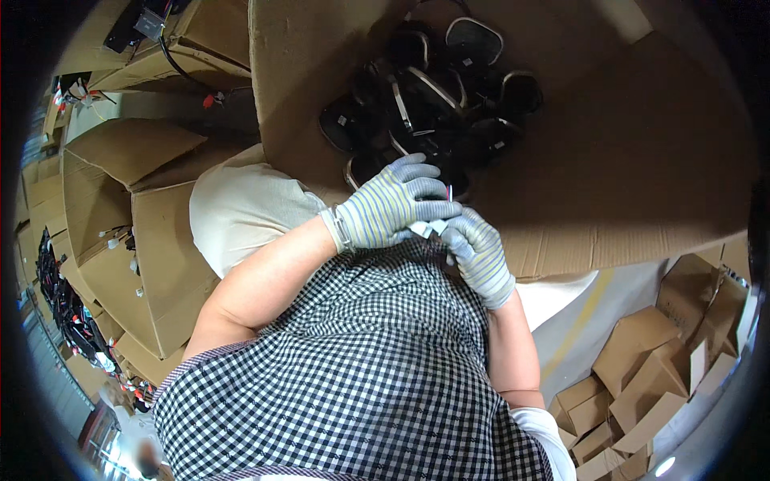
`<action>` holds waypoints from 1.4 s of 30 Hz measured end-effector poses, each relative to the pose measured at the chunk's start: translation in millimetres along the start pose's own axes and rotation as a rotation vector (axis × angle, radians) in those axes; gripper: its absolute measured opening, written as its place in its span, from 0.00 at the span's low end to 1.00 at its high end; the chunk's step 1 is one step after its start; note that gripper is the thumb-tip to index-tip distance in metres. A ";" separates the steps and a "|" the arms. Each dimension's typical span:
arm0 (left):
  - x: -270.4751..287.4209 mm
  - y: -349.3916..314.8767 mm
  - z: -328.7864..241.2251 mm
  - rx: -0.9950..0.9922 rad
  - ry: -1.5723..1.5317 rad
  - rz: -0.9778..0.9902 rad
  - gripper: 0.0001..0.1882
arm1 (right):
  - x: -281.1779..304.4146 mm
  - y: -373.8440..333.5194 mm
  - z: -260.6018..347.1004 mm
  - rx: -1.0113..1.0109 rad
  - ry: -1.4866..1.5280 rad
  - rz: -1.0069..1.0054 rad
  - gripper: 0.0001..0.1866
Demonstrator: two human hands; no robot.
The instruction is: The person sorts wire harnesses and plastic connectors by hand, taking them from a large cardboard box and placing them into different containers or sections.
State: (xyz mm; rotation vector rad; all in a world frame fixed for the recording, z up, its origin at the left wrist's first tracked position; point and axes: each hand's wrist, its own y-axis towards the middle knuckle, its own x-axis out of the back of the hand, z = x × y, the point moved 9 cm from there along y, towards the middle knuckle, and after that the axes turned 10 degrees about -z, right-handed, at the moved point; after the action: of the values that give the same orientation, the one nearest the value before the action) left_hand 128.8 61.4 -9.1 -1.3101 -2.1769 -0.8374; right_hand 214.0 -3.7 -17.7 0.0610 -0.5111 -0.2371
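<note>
Both of my hands wear grey-white gloves with thin stripes and meet in front of my apron, at the near edge of a large cardboard box point(609, 184). Two small white pieces point(420, 229) show between the fingers, too covered to tell their kind. My left hand point(387, 204) is closed around them, its fingers bent to the right. On the right, the fingertips of my right hand point(480, 255) pinch at the same spot. A thin red-and-white bit point(450, 193) sticks up by the left fingers. Just beyond lie several black rounded parts with silvery rims point(475, 42), heaped in the box.
An open cardboard box point(160, 256) stands to my left. Bundles of black wire harnesses point(68, 309) hang at far left, and a dark cable point(180, 68) trails over a box at upper left. Flattened and open cartons point(634, 345) pile up at lower right, near a yellow floor line point(581, 317).
</note>
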 end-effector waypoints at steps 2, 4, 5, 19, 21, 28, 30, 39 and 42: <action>-8.9 -7.6 -8.6 -0.103 0.155 -0.026 0.29 | -18.4 -26.2 -22.0 -0.509 0.390 0.209 0.11; -13.5 -9.7 -14.8 -0.163 0.191 -0.057 0.29 | -25.2 -44.9 -31.3 -0.566 0.461 0.247 0.15; -28.9 -11.7 -6.9 -0.095 0.028 0.072 0.29 | -28.6 -56.4 -38.6 -0.684 0.588 0.231 0.16; -52.2 -40.7 45.8 0.615 -0.817 0.102 0.21 | -12.1 -53.6 -58.9 -0.736 0.444 -0.001 0.16; -60.0 -48.1 50.4 0.777 -0.808 0.151 0.21 | -11.2 -44.7 -49.5 -0.500 -0.023 0.110 0.13; -74.1 -64.6 44.1 0.695 -0.781 0.364 0.15 | -30.4 -30.9 -36.1 -0.279 0.000 0.420 0.09; -70.8 -67.3 46.8 0.715 -0.741 0.380 0.15 | -34.6 -29.6 -37.0 -0.248 0.021 0.390 0.09; -41.6 -55.2 46.6 0.705 -0.399 0.375 0.19 | -0.1 48.1 -101.2 -0.342 -0.782 0.117 0.12; -62.4 -72.6 46.6 0.737 -0.208 0.732 0.17 | -33.2 89.5 -125.9 -0.229 -0.904 0.216 0.15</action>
State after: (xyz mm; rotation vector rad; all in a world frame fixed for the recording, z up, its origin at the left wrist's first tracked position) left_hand 87.7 29.7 -102.0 -1.6145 -1.6404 0.3641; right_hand 266.5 91.0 -132.7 -0.3401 -1.3767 -0.0976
